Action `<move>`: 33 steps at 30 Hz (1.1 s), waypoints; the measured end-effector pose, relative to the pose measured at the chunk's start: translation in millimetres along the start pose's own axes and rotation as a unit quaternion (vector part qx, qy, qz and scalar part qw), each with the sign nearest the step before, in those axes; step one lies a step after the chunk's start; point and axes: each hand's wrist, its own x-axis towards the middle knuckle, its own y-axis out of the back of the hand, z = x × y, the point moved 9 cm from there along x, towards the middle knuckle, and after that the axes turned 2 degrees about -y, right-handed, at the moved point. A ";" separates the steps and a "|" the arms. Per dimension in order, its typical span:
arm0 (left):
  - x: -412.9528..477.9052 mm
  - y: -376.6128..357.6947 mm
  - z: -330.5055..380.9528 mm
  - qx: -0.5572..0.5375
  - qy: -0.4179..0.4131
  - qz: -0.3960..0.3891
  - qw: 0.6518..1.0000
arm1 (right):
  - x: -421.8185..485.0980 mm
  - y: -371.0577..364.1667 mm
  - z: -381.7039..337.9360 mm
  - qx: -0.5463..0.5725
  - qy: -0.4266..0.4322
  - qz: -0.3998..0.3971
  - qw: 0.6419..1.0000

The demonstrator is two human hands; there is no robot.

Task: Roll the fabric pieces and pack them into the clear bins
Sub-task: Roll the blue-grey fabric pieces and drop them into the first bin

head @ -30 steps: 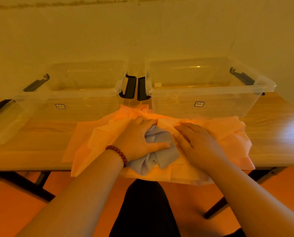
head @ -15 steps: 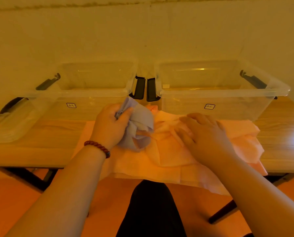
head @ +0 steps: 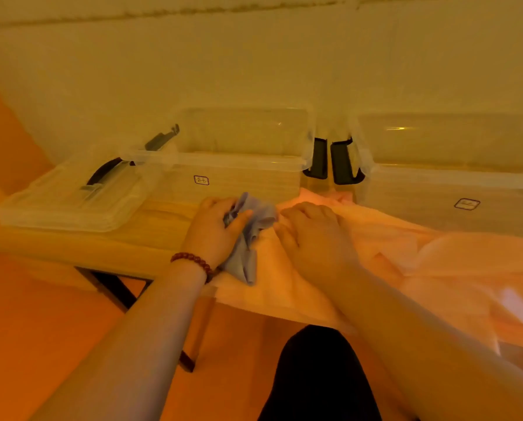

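A crumpled grey fabric piece [head: 248,235] is gripped in my left hand [head: 214,232], just in front of the left clear bin [head: 223,161]. The cloth hangs down past my wrist. My right hand [head: 311,238] rests on the pile of orange fabric [head: 390,262], fingers bent over its upper edge beside the grey piece. The orange fabric spreads across the table and droops over its front edge. A second clear bin [head: 436,177] stands at the right, partly cut off by the frame. Both bins look empty.
A clear lid [head: 68,205] with a black handle lies at the table's left end. Black latches [head: 330,159] sit between the two bins. The wooden table [head: 150,235] stands against a pale wall. My dark-clothed leg [head: 321,375] is below the table edge.
My left hand lifted the grey piece off the orange pile and carried it left toward the left bin. The view has swung left. My right hand stayed on the orange fabric.
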 end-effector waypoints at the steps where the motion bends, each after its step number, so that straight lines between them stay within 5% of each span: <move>1: -0.9 -2.8 1.0 -0.017 -0.009 0.001 1.000 | -0.2 -5.0 -1.1 0.004 -0.004 0.004 1.000; 7: 6.1 10.0 -9.9 0.033 -0.030 0.059 0.997 | 0.4 -6.2 10.5 0.084 -0.031 0.032 0.996; 9: 11.3 16.1 -7.7 0.059 -0.048 0.035 0.996 | 0.1 -5.8 11.0 0.088 -0.029 0.035 0.995; 13: 13.3 13.0 -2.2 -0.056 0.004 -0.050 0.997 | 0.3 -5.7 11.2 0.090 -0.028 0.038 0.995; 17: 14.4 -1.2 4.3 0.033 -0.017 -0.086 0.996 | -0.5 -4.2 11.9 0.106 -0.025 0.046 0.993; 25: 24.2 21.6 12.7 -0.165 0.026 0.016 0.986 | -0.8 2.2 18.7 0.171 -0.035 0.074 0.982; 33: 21.5 33.3 55.9 -0.162 -0.072 0.048 0.983 | -8.7 25.3 24.7 0.265 -0.031 0.137 0.954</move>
